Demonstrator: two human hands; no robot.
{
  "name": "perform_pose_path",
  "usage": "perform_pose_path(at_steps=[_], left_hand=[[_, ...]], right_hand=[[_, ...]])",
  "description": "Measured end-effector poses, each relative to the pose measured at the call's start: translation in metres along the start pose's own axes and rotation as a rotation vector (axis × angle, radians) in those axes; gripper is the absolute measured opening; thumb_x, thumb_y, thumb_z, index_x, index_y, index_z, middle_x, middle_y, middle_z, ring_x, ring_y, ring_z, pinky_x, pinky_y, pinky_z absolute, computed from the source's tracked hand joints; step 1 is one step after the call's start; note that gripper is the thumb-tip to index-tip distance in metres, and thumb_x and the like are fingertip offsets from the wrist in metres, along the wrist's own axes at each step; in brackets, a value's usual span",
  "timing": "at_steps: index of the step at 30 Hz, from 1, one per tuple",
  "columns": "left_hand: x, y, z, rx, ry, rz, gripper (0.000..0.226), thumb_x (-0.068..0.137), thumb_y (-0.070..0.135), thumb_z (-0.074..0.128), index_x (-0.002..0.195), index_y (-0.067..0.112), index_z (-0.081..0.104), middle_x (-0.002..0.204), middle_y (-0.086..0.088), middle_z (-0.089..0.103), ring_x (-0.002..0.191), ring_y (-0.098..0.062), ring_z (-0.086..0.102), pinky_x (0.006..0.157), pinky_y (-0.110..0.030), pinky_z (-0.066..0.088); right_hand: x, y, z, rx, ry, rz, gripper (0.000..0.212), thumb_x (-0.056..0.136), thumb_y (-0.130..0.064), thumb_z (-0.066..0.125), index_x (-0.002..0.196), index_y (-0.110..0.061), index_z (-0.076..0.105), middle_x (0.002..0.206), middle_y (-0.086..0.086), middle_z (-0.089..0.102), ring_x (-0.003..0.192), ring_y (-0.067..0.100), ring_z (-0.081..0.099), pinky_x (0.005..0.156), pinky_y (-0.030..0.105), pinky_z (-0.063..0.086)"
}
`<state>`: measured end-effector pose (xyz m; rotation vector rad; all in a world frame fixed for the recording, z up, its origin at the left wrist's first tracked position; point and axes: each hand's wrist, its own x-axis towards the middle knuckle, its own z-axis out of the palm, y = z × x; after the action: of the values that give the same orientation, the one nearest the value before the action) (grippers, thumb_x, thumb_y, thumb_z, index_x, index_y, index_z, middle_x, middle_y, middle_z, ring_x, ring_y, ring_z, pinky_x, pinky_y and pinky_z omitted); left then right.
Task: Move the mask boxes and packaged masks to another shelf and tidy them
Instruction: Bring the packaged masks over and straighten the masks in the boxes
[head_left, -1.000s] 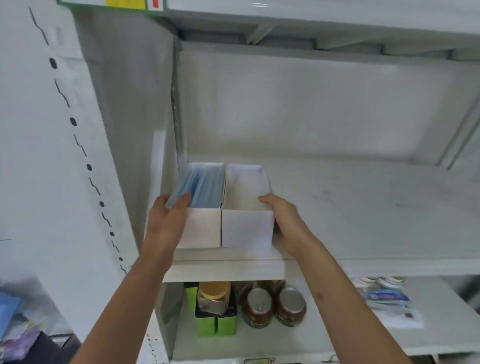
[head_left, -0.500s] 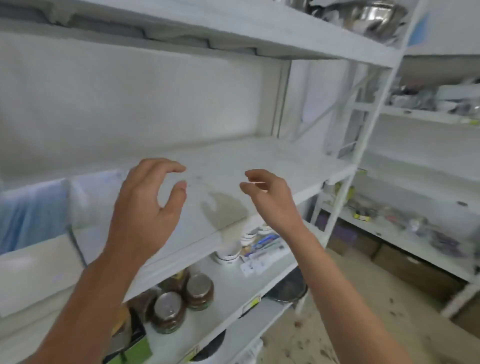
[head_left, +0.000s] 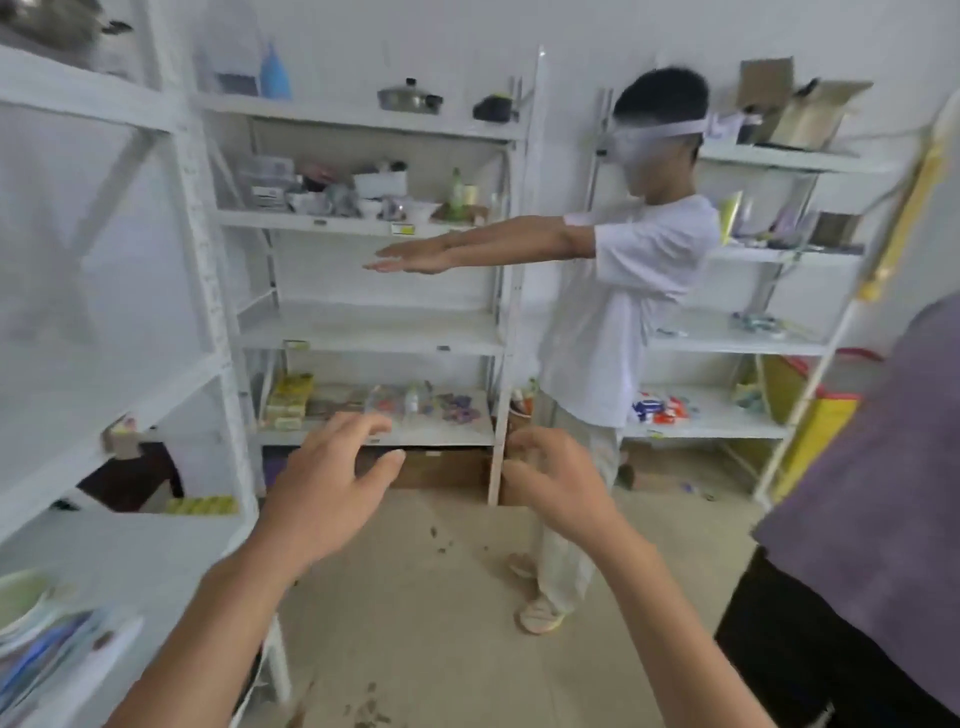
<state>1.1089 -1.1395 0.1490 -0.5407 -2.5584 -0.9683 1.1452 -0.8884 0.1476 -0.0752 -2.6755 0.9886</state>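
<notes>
Both forearms reach forward at chest height over the floor (head_left: 415, 623). The left hand (head_left: 327, 488) is empty, fingers spread and slightly curled; the right hand (head_left: 556, 483) is empty too, loosely cupped. The mask boxes cannot be seen from here.

hands: 2 – left hand (head_left: 332, 488), right hand (head_left: 558, 486) | other people: 2 | pots: 1

A person (head_left: 618, 312) stands between two shelf units, left shelving (head_left: 363, 332) and right shelving (head_left: 737, 338), a pot (head_left: 409, 97) atop the left one.
</notes>
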Motion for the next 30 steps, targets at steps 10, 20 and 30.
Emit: perform_pose_path(at_steps=[10, 20, 30], left_hand=[[0.127, 0.081, 0.164, -0.068, -0.322, 0.128, 0.041, 0.095, 0.052, 0.054, 0.132, 0.034, 0.054, 0.135, 0.011, 0.054, 0.129, -0.013, 0.049, 0.107, -0.041, 0.042], [0.262, 0.099, 0.287, -0.111, -0.463, 0.210, 0.048, 0.093, 0.057, 0.054, 0.134, 0.032, 0.052, 0.139, 0.010, 0.052, 0.130, -0.015, 0.050, 0.107, -0.043, 0.044], [0.377, 0.132, 0.399, -0.166, -0.520, 0.288, 0.050, 0.091, 0.058, 0.055, 0.135, 0.033, 0.051, 0.138, 0.007, 0.052, 0.128, -0.016, 0.048, 0.106, -0.041, 0.042]], right_hand=[[0.043, 0.133, -0.088, -0.190, 0.095, 0.269, 0.054, 0.081, -0.049, 0.050, 0.133, -0.036, 0.058, 0.135, -0.004, 0.056, 0.124, 0.021, 0.051, 0.097, 0.039, 0.047], [0.146, 0.220, -0.117, -0.317, 0.159, 0.433, 0.063, 0.086, -0.051, 0.060, 0.142, -0.026, 0.045, 0.144, 0.007, 0.047, 0.128, 0.030, 0.048, 0.100, 0.039, 0.044], [0.243, 0.304, -0.141, -0.421, 0.248, 0.490, 0.073, 0.087, -0.058, 0.059, 0.150, -0.029, 0.039, 0.152, 0.004, 0.042, 0.134, 0.026, 0.043, 0.106, 0.041, 0.041]])
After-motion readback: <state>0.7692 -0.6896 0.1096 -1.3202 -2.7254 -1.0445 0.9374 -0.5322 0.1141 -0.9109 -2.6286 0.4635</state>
